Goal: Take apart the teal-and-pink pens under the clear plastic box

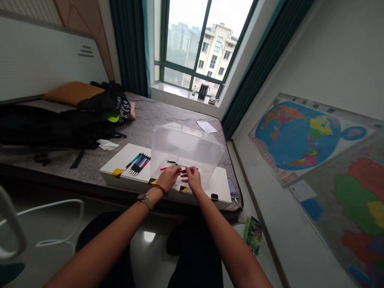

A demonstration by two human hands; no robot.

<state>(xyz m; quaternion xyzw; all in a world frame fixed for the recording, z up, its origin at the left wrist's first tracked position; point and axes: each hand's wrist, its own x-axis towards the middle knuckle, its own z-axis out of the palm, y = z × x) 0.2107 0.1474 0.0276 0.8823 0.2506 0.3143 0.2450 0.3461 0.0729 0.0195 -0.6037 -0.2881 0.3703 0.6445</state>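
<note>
The left hand (169, 178) and right hand (192, 179) were close together, their fingers pinched narrowly on a red pen (163, 169). Its long axis ran nearly crosswise to the view, with one end poking out leftward past the left hand. Just beyond lay a black-and-silver pen (177, 163), roughly parallel. A clear plastic bin (186, 146) sat behind them on a white board (126, 158), with a row of teal, red and black pens (138, 164) to its left.

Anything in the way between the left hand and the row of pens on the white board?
Nothing visible. The left hand, at a red pen, has open white board toward the row of pens. The clear plastic box stands right of the row, its near corner beside that path, not across it.
</note>
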